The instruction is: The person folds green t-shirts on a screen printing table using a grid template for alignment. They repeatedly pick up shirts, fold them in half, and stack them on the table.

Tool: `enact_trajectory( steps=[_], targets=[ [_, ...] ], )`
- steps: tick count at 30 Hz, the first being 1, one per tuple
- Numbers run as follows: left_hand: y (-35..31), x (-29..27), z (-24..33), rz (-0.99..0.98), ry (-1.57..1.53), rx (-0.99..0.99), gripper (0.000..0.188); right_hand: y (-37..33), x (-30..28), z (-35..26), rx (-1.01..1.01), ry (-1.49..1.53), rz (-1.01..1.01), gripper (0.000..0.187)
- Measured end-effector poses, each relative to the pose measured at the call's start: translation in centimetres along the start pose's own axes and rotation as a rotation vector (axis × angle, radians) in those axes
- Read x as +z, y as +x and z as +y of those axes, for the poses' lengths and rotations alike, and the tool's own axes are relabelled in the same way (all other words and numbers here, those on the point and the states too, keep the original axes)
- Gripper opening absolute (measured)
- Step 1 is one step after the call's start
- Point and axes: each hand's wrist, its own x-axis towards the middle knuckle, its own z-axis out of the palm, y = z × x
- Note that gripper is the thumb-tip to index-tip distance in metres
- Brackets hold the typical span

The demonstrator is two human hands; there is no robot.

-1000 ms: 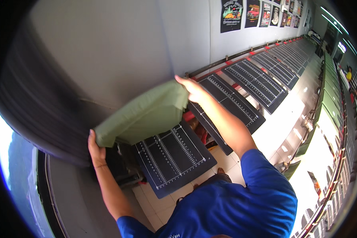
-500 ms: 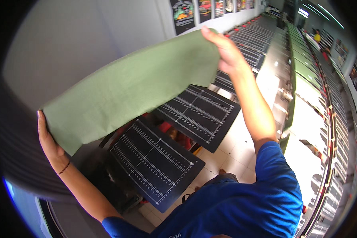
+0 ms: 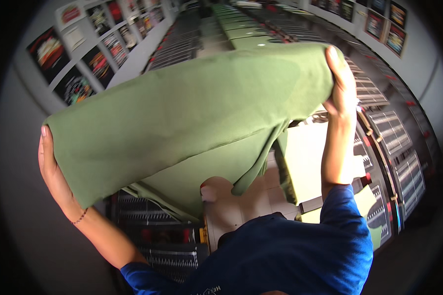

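A wide piece of green fabric (image 3: 182,113) is stretched across in front of me, its upper part pulled flat between my two hands. My left hand (image 3: 58,174) grips its left end, the thumb over the upper corner. At the far right, my right hand (image 3: 340,93) is closed on the other end, slightly higher than the left. Looser folds of the same green cloth hang below the taut part, toward the floor. Most of the fingers of both hands are hidden behind the fabric.
Black boards with white ruled marks (image 3: 170,260) lie below on my left, and more ruled boards (image 3: 391,132) line the right. Green panels (image 3: 241,32) lie along a row ahead. A pale panel (image 3: 307,160) lies on the right. Posters (image 3: 101,64) cover the walls; tiled floor (image 3: 226,209) shows below.
The view has swung to the right, and the long rows now run ahead of me. Both hands still hold the fabric, which looks wider, with folds now seen hanging beneath it.
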Motion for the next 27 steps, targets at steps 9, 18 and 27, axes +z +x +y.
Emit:
enact_trajectory(
  steps=[9, 18, 27],
  targets=[
    [3.3, 25.6, -12.3, -0.717, -0.353, -0.282, 0.029, -7.8, -11.2, -9.8, -0.317, -0.631, 0.749, 0.016],
    [-1.4, 42.1, -16.7, -1.184, -0.666, -0.391, 0.027, -16.2, -6.6, -14.5, -0.508, -0.882, 1.12, 0.021],
    [-13.4, 47.7, -11.3, -1.689, -0.853, -0.596, 0.029, -27.2, 2.6, -18.9, -0.683, -1.083, 1.685, 0.019]
  ],
)
